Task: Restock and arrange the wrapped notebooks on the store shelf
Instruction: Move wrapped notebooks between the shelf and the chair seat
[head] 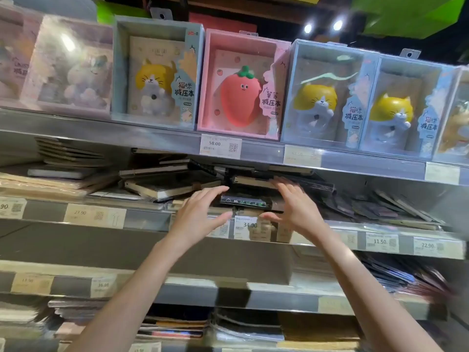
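A dark wrapped notebook (243, 200) lies flat at the front of the second shelf (147, 219), spine toward me, atop a low stack. My left hand (200, 212) is just left of it and my right hand (294, 204) just right of it. Both have their fingers spread and hold nothing; whether the fingertips touch the notebook is unclear. Behind and to the left, more dark wrapped notebooks (167, 185) lie in a loose, crooked pile. Flat dark notebooks (380, 207) fan out to the right.
The top shelf holds boxed squishy-toy notebooks: cat boxes (154, 74), a pink strawberry box (241, 85). Kraft notebooks (68, 153) are stacked at the left. Price tags line the shelf rails, one reading 34.00 (245, 226). Lower shelves hold more stacked notebooks (248, 326).
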Demonstrator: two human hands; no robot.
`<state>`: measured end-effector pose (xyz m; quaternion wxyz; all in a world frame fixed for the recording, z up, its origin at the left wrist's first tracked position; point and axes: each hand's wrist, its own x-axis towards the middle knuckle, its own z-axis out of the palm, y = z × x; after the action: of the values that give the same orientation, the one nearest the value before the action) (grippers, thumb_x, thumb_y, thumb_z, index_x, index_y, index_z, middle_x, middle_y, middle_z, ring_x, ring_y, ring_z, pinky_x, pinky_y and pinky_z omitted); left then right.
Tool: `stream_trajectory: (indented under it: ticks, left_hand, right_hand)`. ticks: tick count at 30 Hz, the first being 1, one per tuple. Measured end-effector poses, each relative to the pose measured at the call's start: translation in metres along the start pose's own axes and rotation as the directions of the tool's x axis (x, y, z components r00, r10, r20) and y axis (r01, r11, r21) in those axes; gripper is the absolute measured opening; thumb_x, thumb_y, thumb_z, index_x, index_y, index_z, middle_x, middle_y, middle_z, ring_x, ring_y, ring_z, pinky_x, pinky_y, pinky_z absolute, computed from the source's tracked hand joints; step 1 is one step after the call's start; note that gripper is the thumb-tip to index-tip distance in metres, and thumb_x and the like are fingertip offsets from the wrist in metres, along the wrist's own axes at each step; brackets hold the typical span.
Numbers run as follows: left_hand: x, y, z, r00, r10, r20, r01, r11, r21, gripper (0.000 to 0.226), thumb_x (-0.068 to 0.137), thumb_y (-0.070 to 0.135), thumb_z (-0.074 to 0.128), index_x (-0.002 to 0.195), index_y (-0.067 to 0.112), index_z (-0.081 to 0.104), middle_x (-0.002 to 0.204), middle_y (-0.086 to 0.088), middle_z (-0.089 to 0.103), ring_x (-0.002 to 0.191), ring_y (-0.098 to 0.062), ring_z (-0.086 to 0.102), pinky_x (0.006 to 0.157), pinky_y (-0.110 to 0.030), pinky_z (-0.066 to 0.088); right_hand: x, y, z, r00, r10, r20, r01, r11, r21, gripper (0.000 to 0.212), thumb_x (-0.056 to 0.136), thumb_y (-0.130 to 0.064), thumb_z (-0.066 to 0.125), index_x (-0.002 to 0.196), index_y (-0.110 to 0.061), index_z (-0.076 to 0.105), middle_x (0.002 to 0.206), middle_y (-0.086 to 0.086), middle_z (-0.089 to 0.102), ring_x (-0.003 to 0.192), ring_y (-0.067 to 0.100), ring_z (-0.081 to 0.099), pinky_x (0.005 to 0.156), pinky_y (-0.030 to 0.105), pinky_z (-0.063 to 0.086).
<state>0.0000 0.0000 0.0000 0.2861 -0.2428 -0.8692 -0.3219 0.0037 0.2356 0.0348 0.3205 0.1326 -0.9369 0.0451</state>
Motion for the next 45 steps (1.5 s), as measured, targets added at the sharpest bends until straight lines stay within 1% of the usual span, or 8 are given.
stream_trajectory:
  ticks: [6, 12, 20, 24, 29, 32, 39, 45]
  left_hand:
    - [0.027, 0.0, 0.014, 0.992, -0.124, -0.012, 0.123, 0.992, -0.036, 0.054, 0.081, 0.056, 0.057, 0.13, 0.037, 0.042, 0.13, 0.008, 0.05, 0.123, -0.016, 0.044, 0.098, -0.037, 0.038]
    - [0.028, 0.008, 0.022, 0.981, -0.189, -0.041, 0.193, 0.973, 0.124, 0.058, 0.082, 0.062, 0.051, 0.133, 0.035, 0.04, 0.131, 0.004, 0.051, 0.119, -0.025, 0.047, 0.096, -0.036, 0.034]
    - [0.037, 0.016, 0.025, 0.967, -0.255, 0.002, 0.254, 0.962, 0.097, 0.062, 0.082, 0.067, 0.047, 0.137, 0.041, 0.033, 0.129, -0.004, 0.053, 0.119, -0.028, 0.049, 0.099, -0.039, 0.034]
    - [0.037, 0.016, 0.026, 0.964, -0.266, -0.028, 0.267, 0.96, 0.082, 0.061, 0.081, 0.066, 0.049, 0.131, 0.033, 0.042, 0.125, -0.007, 0.053, 0.116, -0.029, 0.05, 0.095, -0.039, 0.038]
    - [0.026, 0.013, 0.024, 0.985, -0.159, -0.065, 0.145, 0.974, -0.176, 0.061, 0.079, 0.052, 0.063, 0.133, 0.032, 0.042, 0.119, 0.001, 0.036, 0.12, -0.02, 0.041, 0.091, -0.029, 0.035]
    - [0.016, 0.014, 0.016, 0.993, -0.063, -0.101, 0.039, 0.975, -0.219, 0.066, 0.074, 0.051, 0.068, 0.133, 0.037, 0.042, 0.13, 0.005, 0.032, 0.124, -0.015, 0.035, 0.096, -0.027, 0.032]
    - [0.009, 0.028, -0.005, 0.992, 0.081, 0.097, -0.069, 0.991, -0.117, 0.075, 0.075, 0.044, 0.072, 0.138, 0.047, 0.031, 0.143, 0.017, 0.029, 0.133, -0.008, 0.024, 0.111, -0.035, 0.026]
    - [0.017, 0.037, -0.007, 0.983, 0.103, 0.152, -0.101, 0.995, -0.023, 0.073, 0.073, 0.054, 0.068, 0.136, 0.051, 0.03, 0.144, 0.022, 0.031, 0.134, -0.003, 0.022, 0.112, -0.035, 0.025]
  right_hand:
    - [0.023, 0.01, 0.01, 0.996, 0.022, 0.084, -0.027, 0.998, 0.055, 0.106, 0.065, -0.071, 0.064, 0.148, -0.022, 0.021, 0.155, -0.002, 0.024, 0.142, 0.017, 0.021, 0.118, 0.038, 0.011]
    - [0.024, 0.018, 0.026, 0.997, 0.077, 0.009, -0.077, 0.967, 0.243, 0.094, 0.064, -0.069, 0.066, 0.139, -0.018, 0.041, 0.139, 0.001, 0.047, 0.129, 0.02, 0.039, 0.104, 0.035, 0.038]
    - [0.024, 0.017, 0.026, 0.997, 0.074, -0.001, -0.068, 0.92, 0.385, 0.084, 0.063, -0.063, 0.07, 0.128, -0.013, 0.055, 0.128, 0.004, 0.057, 0.123, 0.02, 0.046, 0.102, 0.036, 0.042]
    - [0.022, 0.012, 0.019, 0.997, 0.061, -0.046, -0.038, 0.92, 0.39, 0.08, 0.065, -0.06, 0.069, 0.125, -0.009, 0.057, 0.124, 0.006, 0.061, 0.122, 0.021, 0.048, 0.1, 0.035, 0.043]
    - [0.008, 0.006, 0.012, 0.992, -0.006, -0.126, 0.045, 0.948, 0.314, 0.076, 0.067, -0.055, 0.071, 0.124, -0.006, 0.058, 0.119, 0.008, 0.063, 0.113, 0.022, 0.049, 0.095, 0.031, 0.042]
    - [-0.009, 0.001, 0.004, 0.983, -0.052, -0.178, 0.108, 0.941, 0.321, 0.087, 0.063, -0.069, 0.059, 0.124, -0.008, 0.059, 0.119, 0.004, 0.063, 0.108, 0.014, 0.047, 0.091, 0.023, 0.041]
    - [-0.029, 0.005, -0.006, 0.997, -0.049, -0.052, 0.067, 0.895, 0.441, 0.087, 0.066, -0.071, 0.059, 0.139, -0.026, 0.041, 0.14, -0.012, 0.041, 0.129, 0.0, 0.03, 0.106, 0.021, 0.026]
    - [-0.03, 0.054, -0.016, 0.976, 0.133, -0.171, -0.059, 0.922, 0.383, 0.069, 0.078, -0.065, 0.048, 0.13, -0.02, 0.052, 0.133, -0.002, 0.052, 0.127, 0.01, 0.04, 0.103, 0.024, 0.03]
